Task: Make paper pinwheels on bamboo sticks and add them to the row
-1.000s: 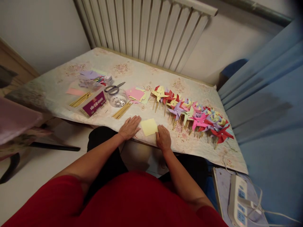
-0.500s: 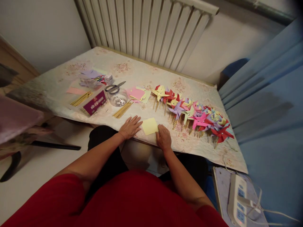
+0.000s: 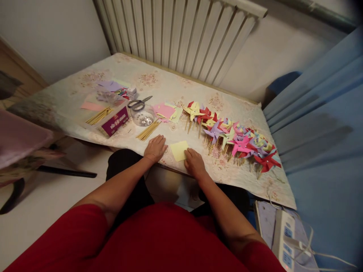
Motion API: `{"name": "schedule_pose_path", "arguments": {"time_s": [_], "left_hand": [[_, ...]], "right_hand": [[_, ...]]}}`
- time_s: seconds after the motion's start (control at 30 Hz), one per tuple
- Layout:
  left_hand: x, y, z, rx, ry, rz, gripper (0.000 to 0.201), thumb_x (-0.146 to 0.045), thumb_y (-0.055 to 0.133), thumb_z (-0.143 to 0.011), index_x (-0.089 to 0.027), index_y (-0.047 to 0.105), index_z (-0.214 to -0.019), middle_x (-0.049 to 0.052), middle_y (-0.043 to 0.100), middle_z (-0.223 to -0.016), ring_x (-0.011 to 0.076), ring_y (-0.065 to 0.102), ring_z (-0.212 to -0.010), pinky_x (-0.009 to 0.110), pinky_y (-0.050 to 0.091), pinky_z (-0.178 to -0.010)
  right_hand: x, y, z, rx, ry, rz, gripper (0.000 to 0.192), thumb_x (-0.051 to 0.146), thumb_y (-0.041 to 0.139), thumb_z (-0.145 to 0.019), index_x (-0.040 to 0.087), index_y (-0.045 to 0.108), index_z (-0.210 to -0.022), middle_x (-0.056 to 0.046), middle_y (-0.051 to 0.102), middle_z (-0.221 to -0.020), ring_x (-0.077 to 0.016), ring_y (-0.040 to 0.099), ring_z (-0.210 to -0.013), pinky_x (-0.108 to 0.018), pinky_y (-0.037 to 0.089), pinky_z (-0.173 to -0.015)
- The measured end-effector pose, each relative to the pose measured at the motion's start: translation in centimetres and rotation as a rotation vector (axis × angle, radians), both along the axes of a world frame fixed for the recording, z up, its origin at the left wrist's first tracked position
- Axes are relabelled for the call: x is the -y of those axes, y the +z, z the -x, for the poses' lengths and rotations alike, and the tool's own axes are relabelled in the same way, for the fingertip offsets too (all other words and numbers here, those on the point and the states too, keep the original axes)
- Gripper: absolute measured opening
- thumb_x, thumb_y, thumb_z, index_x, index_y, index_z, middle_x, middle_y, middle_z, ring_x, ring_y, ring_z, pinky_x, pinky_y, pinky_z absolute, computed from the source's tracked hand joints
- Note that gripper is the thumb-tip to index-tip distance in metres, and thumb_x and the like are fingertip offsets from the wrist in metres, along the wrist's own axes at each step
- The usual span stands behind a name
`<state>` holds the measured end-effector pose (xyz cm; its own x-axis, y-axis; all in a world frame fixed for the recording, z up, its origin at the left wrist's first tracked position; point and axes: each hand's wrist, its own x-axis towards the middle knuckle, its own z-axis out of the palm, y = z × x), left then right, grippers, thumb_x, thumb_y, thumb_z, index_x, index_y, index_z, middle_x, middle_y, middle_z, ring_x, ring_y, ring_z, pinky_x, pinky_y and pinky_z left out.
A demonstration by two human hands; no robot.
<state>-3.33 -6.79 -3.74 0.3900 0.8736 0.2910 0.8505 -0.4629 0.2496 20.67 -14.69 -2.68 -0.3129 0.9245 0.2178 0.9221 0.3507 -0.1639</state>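
Observation:
A square sheet of yellow paper (image 3: pixel 179 150) lies flat near the front edge of the table. My right hand (image 3: pixel 194 162) has its fingers curled at the right edge of this sheet and grips it there; the thumb is mostly hidden. My left hand (image 3: pixel 155 148) rests on the tablecloth just left of the sheet, apart from it, fingers stretched out and holding nothing. Beyond the left hand lies a bundle of thin wooden sticks (image 3: pixel 148 130). Finished paper pinwheels (image 3: pixel 241 145) in many colours lie in a long row to the right.
Scissors (image 3: pixel 140 103) lie across a clear bowl (image 3: pixel 143 116) of small shiny pieces. A purple-labelled box (image 3: pixel 117 121) holds more sticks. Pink paper pieces (image 3: pixel 165 112) lie beyond the yellow sheet. A power strip (image 3: pixel 284 241) with cables is at lower right, beside a blue curtain (image 3: pixel 320 124).
My left hand has drawn slightly back to the left, away from the yellow paper, its fingers closer together. My right hand has moved slightly left over the paper's right edge. The view has shifted slightly.

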Motion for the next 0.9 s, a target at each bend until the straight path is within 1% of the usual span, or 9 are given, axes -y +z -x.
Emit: {"name": "schedule_pose_path", "arguments": {"time_s": [0.2,0.33,0.43,0.5,0.57,0.63,0.73,0.8,0.9], "left_hand": [[0.2,0.0,-0.1,0.006,0.005,-0.002,0.046,-0.037,0.037,-0.095,-0.017,0.052,-0.134,0.013,0.051,-0.142,0.027,0.038,-0.138,0.045,0.029,-0.111],[0.3,0.1,-0.1,0.004,0.008,-0.003,0.047,-0.037,0.035,-0.095,-0.016,0.052,-0.133,0.013,0.05,-0.143,0.0269,0.038,-0.137,0.045,0.029,-0.111],[0.3,0.2,-0.1,0.002,0.011,-0.007,0.046,-0.037,0.036,-0.095,-0.016,0.052,-0.133,0.013,0.051,-0.143,0.0267,0.038,-0.137,0.044,0.029,-0.111],[0.3,0.2,-0.1,-0.005,0.011,-0.013,0.046,-0.037,0.036,-0.095,-0.015,0.053,-0.133,0.013,0.051,-0.142,0.0268,0.039,-0.137,0.044,0.03,-0.111],[0.3,0.2,-0.1,-0.013,0.012,-0.022,0.046,-0.037,0.036,-0.095,-0.015,0.053,-0.132,0.013,0.052,-0.141,0.0272,0.04,-0.136,0.043,0.03,-0.11],[0.3,0.2,-0.1,-0.016,0.015,-0.03,0.046,-0.037,0.035,-0.096,-0.015,0.054,-0.131,0.013,0.052,-0.141,0.0272,0.04,-0.136,0.043,0.031,-0.11],[0.4,0.3,-0.1,-0.007,0.014,-0.03,0.046,-0.037,0.035,-0.095,-0.015,0.054,-0.131,0.013,0.052,-0.141,0.027,0.04,-0.136,0.043,0.03,-0.111],[0.4,0.4,-0.1,0.004,0.009,-0.021,0.046,-0.037,0.036,-0.095,-0.015,0.054,-0.131,0.014,0.051,-0.141,0.0271,0.039,-0.137,0.044,0.03,-0.111],[0.4,0.4,-0.1,0.018,0.01,-0.009,0.045,-0.036,0.037,-0.095,-0.016,0.054,-0.132,0.014,0.051,-0.142,0.0271,0.039,-0.137,0.045,0.03,-0.111]], "right_hand": [[-0.9,-0.2,0.8,0.057,0.031,0.026,0.041,0.013,0.047,-0.09,0.013,0.053,-0.13,-0.019,0.055,-0.135,-0.0294,0.045,-0.129,-0.044,0.036,-0.103],[-1.1,-0.3,1.1,-0.081,-0.032,-0.003,0.036,0.01,0.044,-0.088,0.014,0.06,-0.12,-0.015,0.063,-0.126,-0.0251,0.053,-0.122,-0.04,0.039,-0.101],[-1.3,0.9,1.6,-0.364,-0.179,-0.038,0.035,0.012,0.041,-0.086,0.017,0.066,-0.111,-0.01,0.07,-0.113,-0.0222,0.062,-0.105,-0.036,0.044,-0.094],[-1.6,2.0,2.0,-0.617,-0.294,-0.04,0.032,0.017,0.04,-0.086,0.018,0.069,-0.099,-0.005,0.072,-0.097,-0.0205,0.064,-0.09,-0.032,0.048,-0.084],[-1.8,3.2,2.3,-0.877,-0.393,0.035,0.024,0.023,0.043,-0.084,0.019,0.066,-0.078,0.0,0.066,-0.072,-0.0172,0.06,-0.07,-0.027,0.048,-0.068],[-2.0,4.0,2.7,-1.159,-0.452,0.149,0.017,0.026,0.048,-0.078,0.019,0.059,-0.067,0.005,0.054,-0.057,-0.0127,0.05,-0.054,-0.023,0.043,-0.055],[-1.9,4.7,3.2,-1.507,-0.469,0.305,0.008,0.028,0.056,-0.071,0.02,0.055,-0.069,0.008,0.046,-0.053,-0.0093,0.042,-0.047,-0.021,0.042,-0.05],[-1.7,5.0,3.4,-1.627,-0.448,0.379,0.011,0.028,0.058,-0.069,0.02,0.058,-0.075,0.007,0.05,-0.056,-0.0099,0.047,-0.049,-0.022,0.046,-0.052],[-1.3,5.4,3.6,-1.69,-0.403,0.436,0.019,0.029,0.058,-0.069,0.02,0.06,-0.086,0.002,0.062,-0.067,-0.0137,0.059,-0.059,-0.026,0.051,-0.056]]}}
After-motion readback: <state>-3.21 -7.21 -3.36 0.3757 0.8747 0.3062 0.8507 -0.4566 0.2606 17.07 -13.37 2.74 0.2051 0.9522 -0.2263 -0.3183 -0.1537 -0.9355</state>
